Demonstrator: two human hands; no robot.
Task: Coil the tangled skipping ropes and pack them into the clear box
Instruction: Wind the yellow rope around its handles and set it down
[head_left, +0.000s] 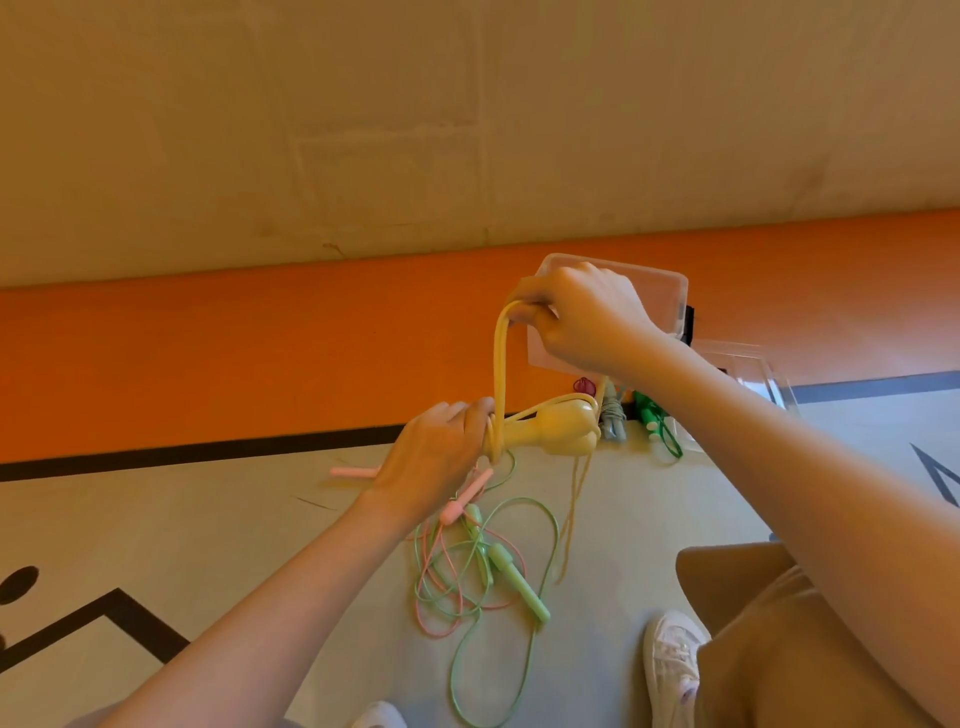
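Above the floor: both hands work one pale yellow plastic skipping rope (501, 364).
Left hand (436, 452) grips its handles; right hand (582, 312) pinches a loop, clear box (670, 291) behind.

i count two bare hands (436, 447), one yellow plastic skipping rope (501, 364), one mint-green rope (524, 582), one pink rope (457, 506), one clear plastic box (670, 291).

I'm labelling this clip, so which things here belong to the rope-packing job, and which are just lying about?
Job: yellow rope in left hand and right hand; green rope; pink rope; clear box; coiled ropes.
Lying about: white shoe.
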